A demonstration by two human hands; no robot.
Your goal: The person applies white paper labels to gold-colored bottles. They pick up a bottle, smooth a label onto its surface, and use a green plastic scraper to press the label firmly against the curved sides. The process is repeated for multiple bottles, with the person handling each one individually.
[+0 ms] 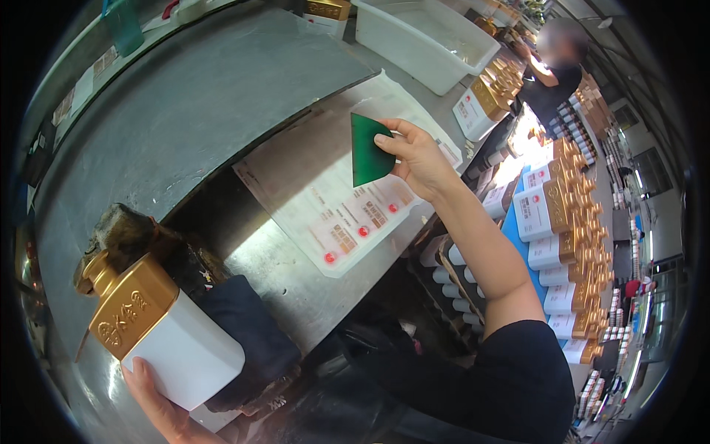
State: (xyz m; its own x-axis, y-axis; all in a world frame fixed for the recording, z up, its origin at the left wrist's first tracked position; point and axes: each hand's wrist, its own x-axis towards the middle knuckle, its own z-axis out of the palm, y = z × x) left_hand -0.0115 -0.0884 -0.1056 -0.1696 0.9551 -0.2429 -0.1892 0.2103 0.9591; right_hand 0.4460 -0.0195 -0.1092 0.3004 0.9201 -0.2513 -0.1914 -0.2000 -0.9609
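White square bottle with gold shoulder and cap (166,325), lying on the counter by my left hand: I count one.
Green flat plastic scraper card (367,150): one, in my right hand.
Clear sheets of red-dotted labels (336,214) on the grey metal counter (185,111): I make out one for sure, maybe a second beneath it.
White plastic tubs (425,37): one.
Dark blue cloth pad (248,333): one.
My hands in view: two.
Other people (555,66): one.
White-and-gold boxed bottles (543,211) stacked at right: too many to count, well over ten.
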